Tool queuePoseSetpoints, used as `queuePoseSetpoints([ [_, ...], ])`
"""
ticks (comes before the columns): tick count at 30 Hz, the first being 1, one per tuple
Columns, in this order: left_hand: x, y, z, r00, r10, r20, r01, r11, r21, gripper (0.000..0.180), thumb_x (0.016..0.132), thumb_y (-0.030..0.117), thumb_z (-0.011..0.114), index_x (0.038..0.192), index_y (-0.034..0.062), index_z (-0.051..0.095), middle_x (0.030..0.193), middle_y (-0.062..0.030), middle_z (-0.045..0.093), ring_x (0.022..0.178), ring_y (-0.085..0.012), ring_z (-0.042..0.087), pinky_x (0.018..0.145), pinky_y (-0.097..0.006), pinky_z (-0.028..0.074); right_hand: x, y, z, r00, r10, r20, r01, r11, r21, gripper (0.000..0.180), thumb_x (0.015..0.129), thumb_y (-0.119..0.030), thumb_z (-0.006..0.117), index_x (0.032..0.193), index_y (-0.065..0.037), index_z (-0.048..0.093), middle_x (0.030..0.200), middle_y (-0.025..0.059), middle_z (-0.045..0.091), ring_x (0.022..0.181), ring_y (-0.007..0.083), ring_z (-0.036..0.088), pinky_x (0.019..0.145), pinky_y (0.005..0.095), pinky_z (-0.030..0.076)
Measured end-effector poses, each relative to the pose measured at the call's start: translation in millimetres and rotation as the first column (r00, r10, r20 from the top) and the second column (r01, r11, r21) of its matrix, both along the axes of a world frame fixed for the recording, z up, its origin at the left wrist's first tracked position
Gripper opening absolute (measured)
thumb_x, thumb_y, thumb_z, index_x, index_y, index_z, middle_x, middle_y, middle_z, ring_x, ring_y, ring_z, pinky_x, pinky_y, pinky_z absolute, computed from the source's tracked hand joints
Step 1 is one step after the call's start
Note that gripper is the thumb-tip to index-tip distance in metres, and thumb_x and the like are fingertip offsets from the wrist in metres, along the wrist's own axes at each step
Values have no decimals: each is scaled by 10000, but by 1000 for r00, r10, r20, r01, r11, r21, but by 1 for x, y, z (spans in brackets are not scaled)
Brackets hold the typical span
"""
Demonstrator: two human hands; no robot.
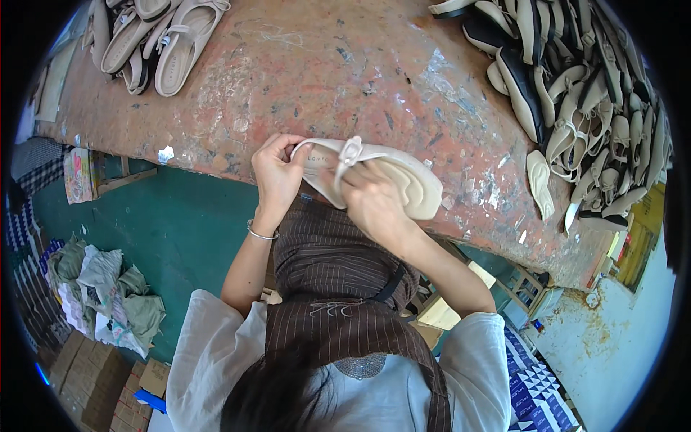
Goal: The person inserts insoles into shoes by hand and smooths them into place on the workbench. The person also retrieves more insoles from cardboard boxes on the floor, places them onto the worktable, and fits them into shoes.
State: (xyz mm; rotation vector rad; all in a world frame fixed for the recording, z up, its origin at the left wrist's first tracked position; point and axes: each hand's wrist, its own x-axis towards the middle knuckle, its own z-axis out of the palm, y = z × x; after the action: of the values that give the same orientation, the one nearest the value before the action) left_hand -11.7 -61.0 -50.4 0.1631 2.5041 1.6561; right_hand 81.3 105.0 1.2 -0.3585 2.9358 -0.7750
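Note:
A beige sandal with a small bow-like ornament on its strap lies at the table's near edge, its wide end to the right. My left hand grips its left end, thumb and fingers closed on the rim. Over the insole, by the strap, is my right hand. Its fingers are bent down into the sandal and partly smeared by motion, so their tips are hidden. Whether they hold anything I cannot make out.
Several beige sandals lie at the far left of the worn, stained table. A big heap of beige and black shoes covers its right end, beside a loose insole. Crumpled cloths and cardboard boxes are at the lower left.

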Motion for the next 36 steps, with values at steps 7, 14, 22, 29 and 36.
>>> queuePoseSetpoints([
  [7,8,-1,0,996,-78,36,81,993,-85,67,826,43,696,805,-2,652,585,-94,560,501,-142,514,501,-316,413,9,11,5,935,-336,-116,341,939,29,206,719,-15,613,876,-48,744,1005,127,724,1090,274,650,1154,485,305],
  [14,101,32,43,880,-474,-6,431,805,-408,214,838,200,684,795,51,536,695,-138,626,618,-362,636,551,-470,486,-10,72,36,479,-843,-247,840,521,-152,380,775,-79,730,1144,-9,668,1201,204,640,1058,351,649,953,459,469],
  [22,146,49,28,577,-794,-192,583,565,-584,601,783,266,688,1290,-34,572,1356,-244,498,1370,-403,363,1137,-632,209,83,1,3,823,-525,-218,525,849,-64,456,820,36,595,1267,72,515,1220,251,622,1247,421,546,1120,587,317],
  [29,143,55,23,545,-826,-142,557,484,-675,571,815,202,684,1294,-74,543,1375,-238,486,1392,-385,343,1134,-576,268,1,41,-26,816,-550,-176,576,796,184,179,787,39,537,965,24,549,932,187,620,976,352,614,1155,573,252],
  [36,139,55,20,549,-812,-198,556,532,-639,506,836,173,661,1251,-101,567,1339,-257,522,1348,-393,412,1072,-538,377,43,23,-30,826,-493,-273,542,827,148,535,832,-31,522,1339,130,464,1373,295,505,1320,421,471,1164,556,248],
])
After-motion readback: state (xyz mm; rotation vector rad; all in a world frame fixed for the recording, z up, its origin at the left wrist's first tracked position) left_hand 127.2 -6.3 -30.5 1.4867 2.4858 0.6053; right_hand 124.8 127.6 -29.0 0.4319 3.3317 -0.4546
